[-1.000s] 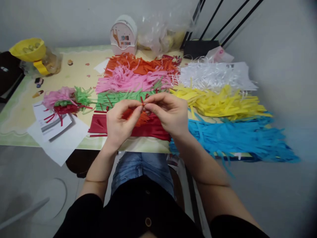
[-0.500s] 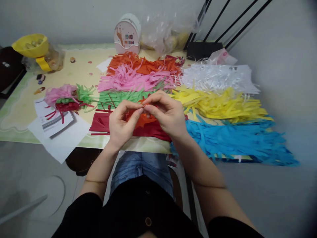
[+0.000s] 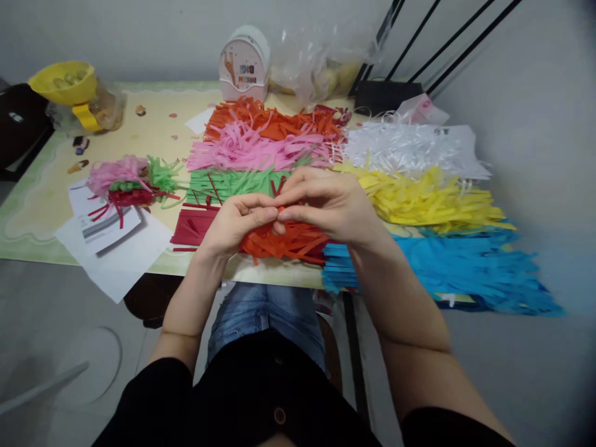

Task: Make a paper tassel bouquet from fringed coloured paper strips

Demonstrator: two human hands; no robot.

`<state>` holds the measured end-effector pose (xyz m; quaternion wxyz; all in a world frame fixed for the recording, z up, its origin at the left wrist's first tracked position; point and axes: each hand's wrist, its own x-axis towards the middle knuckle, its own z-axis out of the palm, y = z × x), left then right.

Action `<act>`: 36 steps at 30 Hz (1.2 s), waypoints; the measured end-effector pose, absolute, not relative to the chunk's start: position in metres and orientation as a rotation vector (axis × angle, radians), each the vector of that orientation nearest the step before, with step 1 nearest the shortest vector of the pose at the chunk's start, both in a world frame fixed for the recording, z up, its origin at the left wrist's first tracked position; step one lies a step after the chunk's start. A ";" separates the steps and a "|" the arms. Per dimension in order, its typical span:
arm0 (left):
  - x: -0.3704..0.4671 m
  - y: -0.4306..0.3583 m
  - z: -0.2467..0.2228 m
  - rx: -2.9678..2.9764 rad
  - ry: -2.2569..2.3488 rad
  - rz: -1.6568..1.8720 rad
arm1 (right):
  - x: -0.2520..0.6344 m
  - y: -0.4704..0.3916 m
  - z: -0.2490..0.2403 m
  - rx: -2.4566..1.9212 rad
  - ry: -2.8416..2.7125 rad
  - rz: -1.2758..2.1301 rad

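Observation:
My left hand and my right hand meet fingertip to fingertip above the front of the table. Both pinch the top of an orange paper fringe, whose cut strips hang down and spread below the fingers. My fingers hide the pinched part. Beneath it lies dark red fringed paper. Just behind the hands is green fringed paper, with pink fringe and a pile of orange fringe farther back. Blue fringe lies under and beside my right forearm.
Yellow fringe and white fringe lie at the right. Finished-looking tassels rest at the left by white papers. Behind stand a pink-and-white container, a plastic bag and a yellow bowl.
The orange fringe now hangs lower and spreads wider under my hands. My right hand has turned flatter, its wrist shifting right, and my fingertips have moved slightly right and down.

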<state>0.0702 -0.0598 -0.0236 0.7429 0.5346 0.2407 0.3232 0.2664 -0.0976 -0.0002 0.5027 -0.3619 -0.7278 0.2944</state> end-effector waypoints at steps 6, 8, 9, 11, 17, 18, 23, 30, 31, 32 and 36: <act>0.068 -0.055 -0.029 1.077 0.530 0.738 | 0.269 -0.094 0.025 -0.907 -1.748 0.845; 0.068 -0.056 -0.033 1.054 0.538 0.757 | 0.268 -0.090 0.031 -0.963 -1.726 0.908; 0.068 -0.057 -0.035 1.050 0.538 0.773 | 0.266 -0.087 0.033 -0.979 -1.717 0.942; 0.062 -0.057 -0.039 1.069 0.540 0.799 | 0.260 -0.080 0.030 -0.982 -1.686 0.990; -0.031 -0.002 -0.039 1.478 0.900 1.041 | 0.243 -0.064 -0.010 -0.950 -1.614 1.008; -0.058 0.018 -0.032 1.578 1.065 1.217 | 0.245 -0.061 -0.017 -0.982 -1.620 1.003; -0.165 0.115 -0.001 1.835 2.022 1.481 | 0.266 -0.039 -0.040 -1.249 -1.628 0.864; -0.169 0.126 -0.079 1.788 1.664 1.033 | 0.319 0.001 -0.083 -1.507 -1.873 0.415; -0.168 0.123 -0.089 1.827 1.651 1.002 | 0.330 0.009 -0.089 -1.505 -1.872 0.371; -0.167 0.122 -0.095 1.874 1.644 0.984 | 0.341 0.019 -0.094 -1.513 -1.858 0.338; -0.159 0.134 -0.076 2.048 1.598 0.843 | 0.380 0.070 -0.089 -1.715 -1.728 0.211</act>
